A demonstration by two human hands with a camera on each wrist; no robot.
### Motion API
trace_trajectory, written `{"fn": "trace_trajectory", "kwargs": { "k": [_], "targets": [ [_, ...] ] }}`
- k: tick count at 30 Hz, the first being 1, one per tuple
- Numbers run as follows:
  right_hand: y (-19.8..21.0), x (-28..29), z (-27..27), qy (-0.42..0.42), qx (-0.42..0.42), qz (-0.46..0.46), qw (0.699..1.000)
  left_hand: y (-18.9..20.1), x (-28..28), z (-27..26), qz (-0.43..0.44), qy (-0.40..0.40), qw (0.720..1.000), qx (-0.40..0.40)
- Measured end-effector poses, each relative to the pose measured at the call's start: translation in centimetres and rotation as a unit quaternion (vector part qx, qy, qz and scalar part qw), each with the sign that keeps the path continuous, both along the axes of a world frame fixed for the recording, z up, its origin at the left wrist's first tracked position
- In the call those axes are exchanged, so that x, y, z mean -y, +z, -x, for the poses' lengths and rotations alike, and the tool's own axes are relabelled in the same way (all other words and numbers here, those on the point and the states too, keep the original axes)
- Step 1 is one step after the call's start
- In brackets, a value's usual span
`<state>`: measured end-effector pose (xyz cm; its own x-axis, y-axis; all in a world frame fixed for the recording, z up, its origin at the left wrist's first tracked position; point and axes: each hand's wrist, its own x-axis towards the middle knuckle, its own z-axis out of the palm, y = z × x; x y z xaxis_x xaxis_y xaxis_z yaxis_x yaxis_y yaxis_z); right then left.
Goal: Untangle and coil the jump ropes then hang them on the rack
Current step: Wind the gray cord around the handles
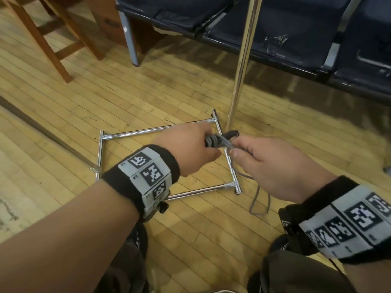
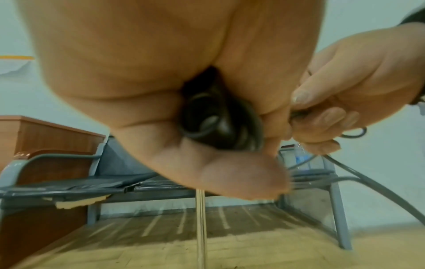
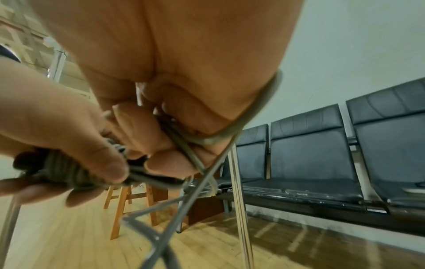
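Note:
A grey jump rope (image 1: 213, 140) is wound in tight turns round its black handles (image 1: 230, 134). My left hand (image 1: 208, 144) grips this bundle (image 2: 218, 123) in its fist, above the rack's chrome floor frame (image 1: 148, 131). My right hand (image 1: 232, 152) pinches the loose cord right beside the bundle; the cord (image 3: 260, 109) loops round the outside of that hand. A slack loop (image 1: 257, 199) hangs below the right wrist to the floor. The rack's upright chrome pole (image 1: 243, 60) rises just behind both hands. In the right wrist view the wound bundle (image 3: 62, 169) sits under the left thumb.
A row of dark padded bench seats (image 1: 275, 28) runs along the back and right. A wooden stool (image 1: 53, 39) stands at the back left. A dark strip (image 1: 42, 127) crosses the wood floor on the left. My knees are at the bottom edge.

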<state>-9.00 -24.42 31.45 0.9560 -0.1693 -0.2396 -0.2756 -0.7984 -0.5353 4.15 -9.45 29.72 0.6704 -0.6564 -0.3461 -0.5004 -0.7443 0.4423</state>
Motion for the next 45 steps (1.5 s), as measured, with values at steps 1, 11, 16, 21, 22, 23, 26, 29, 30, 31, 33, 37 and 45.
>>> {"fn": "trace_trajectory", "kwargs": {
  "k": [1, 11, 16, 21, 22, 23, 26, 29, 30, 31, 33, 37, 45],
  "targets": [
    [0.1, 0.0, 0.0, -0.008, 0.009, -0.014, 1.0, -0.1, 0.0, -0.2, 0.04, 0.021, 0.999, -0.016],
    [0.0, 0.6, 0.0, -0.03, -0.019, -0.119, 0.992, 0.0, -0.2, -0.8, 0.302, 0.092, 0.855, -0.411],
    [-1.4, 0.6, -0.3, -0.013, -0.048, -0.146, 0.988, 0.2, 0.3, 0.2, 0.325, 0.08, 0.848, -0.411],
    [-1.3, 1.4, -0.2, -0.007, -0.032, -0.191, 0.981, 0.6, 0.3, 0.6, 0.305, 0.008, 0.854, -0.422],
    [-1.2, 1.6, -0.1, -0.001, -0.029, -0.174, 0.984, 0.8, 0.2, 0.5, 0.289, -0.016, 0.855, -0.429],
    [-1.1, 1.9, -0.1, 0.005, -0.034, -0.155, 0.987, 1.0, 0.0, 0.4, 0.268, -0.043, 0.858, -0.437],
    [-0.9, 2.8, -0.2, 0.0, -0.057, -0.141, 0.988, 1.6, -0.4, 0.6, 0.17, -0.122, 0.873, -0.44],
    [-0.7, 2.7, -0.1, -0.006, -0.02, -0.04, 0.999, 1.3, -0.4, 1.3, 0.057, -0.149, 0.922, -0.352],
    [-0.6, 2.4, -0.1, -0.006, -0.015, -0.009, 1.0, 1.1, -0.3, 1.5, 0.024, -0.144, 0.941, -0.306],
    [-0.5, 2.0, 0.0, -0.005, -0.013, 0.016, 1.0, 0.8, -0.2, 1.7, 0.0, -0.136, 0.956, -0.261],
    [-0.3, 1.4, -0.1, -0.003, -0.014, 0.059, 0.998, 0.4, 0.1, 1.9, -0.021, -0.115, 0.98, -0.163],
    [1.2, 1.0, -0.3, 0.002, 0.018, 0.151, 0.988, 0.0, 0.3, 1.8, 0.004, -0.07, 0.997, -0.034],
    [1.3, 1.0, 0.1, -0.041, 0.001, 0.055, 0.998, -0.4, 0.5, 0.7, 0.213, 0.112, 0.943, -0.228]
  ]
}}
